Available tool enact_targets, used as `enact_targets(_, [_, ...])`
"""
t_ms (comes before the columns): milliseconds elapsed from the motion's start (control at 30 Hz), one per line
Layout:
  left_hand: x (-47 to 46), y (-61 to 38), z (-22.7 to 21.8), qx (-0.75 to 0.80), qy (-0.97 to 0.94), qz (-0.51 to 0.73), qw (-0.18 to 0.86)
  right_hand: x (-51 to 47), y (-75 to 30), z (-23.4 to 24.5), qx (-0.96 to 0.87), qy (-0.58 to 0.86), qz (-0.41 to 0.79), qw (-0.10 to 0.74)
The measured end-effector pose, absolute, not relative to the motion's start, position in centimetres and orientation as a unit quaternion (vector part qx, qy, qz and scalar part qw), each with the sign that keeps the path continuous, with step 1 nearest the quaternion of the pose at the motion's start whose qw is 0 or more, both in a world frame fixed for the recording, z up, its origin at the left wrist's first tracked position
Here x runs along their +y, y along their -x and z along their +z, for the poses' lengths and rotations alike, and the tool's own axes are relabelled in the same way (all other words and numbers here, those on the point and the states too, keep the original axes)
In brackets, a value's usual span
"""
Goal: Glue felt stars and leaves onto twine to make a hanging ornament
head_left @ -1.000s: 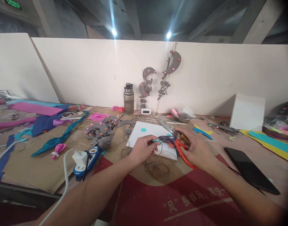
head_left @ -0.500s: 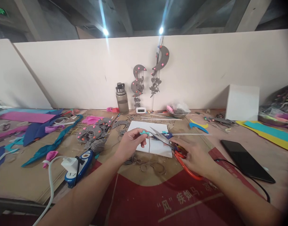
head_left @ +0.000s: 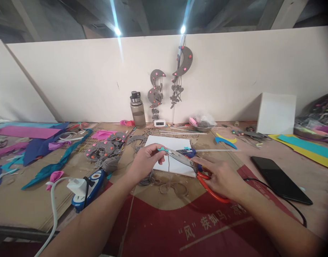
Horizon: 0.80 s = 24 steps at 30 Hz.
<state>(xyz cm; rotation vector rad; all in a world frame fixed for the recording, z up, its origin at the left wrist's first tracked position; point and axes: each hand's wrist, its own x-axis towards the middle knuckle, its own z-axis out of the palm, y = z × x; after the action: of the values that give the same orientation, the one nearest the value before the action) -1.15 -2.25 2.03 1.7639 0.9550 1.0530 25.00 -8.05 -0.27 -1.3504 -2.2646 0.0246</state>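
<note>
My left hand (head_left: 150, 157) pinches a small teal felt piece (head_left: 162, 149) above a white board (head_left: 177, 142). From beside that piece a grey cord (head_left: 169, 166) hangs down to loose loops on the cardboard. My right hand (head_left: 220, 175) is wrapped round the red handles of a pair of scissors (head_left: 212, 191). Their blades are closed together, with the tips at the edge of the teal piece; whether they touch it or the cord I cannot tell. Behind the blades, on the board, lies a dark blue tool (head_left: 190, 153), partly hidden, with another teal bit near it.
A black phone (head_left: 280, 180) with a cable lies at right. At left are a blue power strip (head_left: 89, 191), grey moon-shaped felt pieces (head_left: 102, 151) and coloured felt strips. Near the white panel stand a water bottle (head_left: 138, 113) and a small white clock (head_left: 160, 123); grey moon mobiles hang above.
The scissors' blades were apart and are now closed, their tips nearer the teal piece. My left hand still holds the piece, and the whole view has shifted slightly.
</note>
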Motion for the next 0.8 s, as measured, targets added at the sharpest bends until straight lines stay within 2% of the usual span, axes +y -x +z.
enact_targets(800, [-1.56,1.99,1.95,0.366,-0.754,0.399,0.372,-8.34,-24.97,0.16,-0.845,0.472,0.001,0.254])
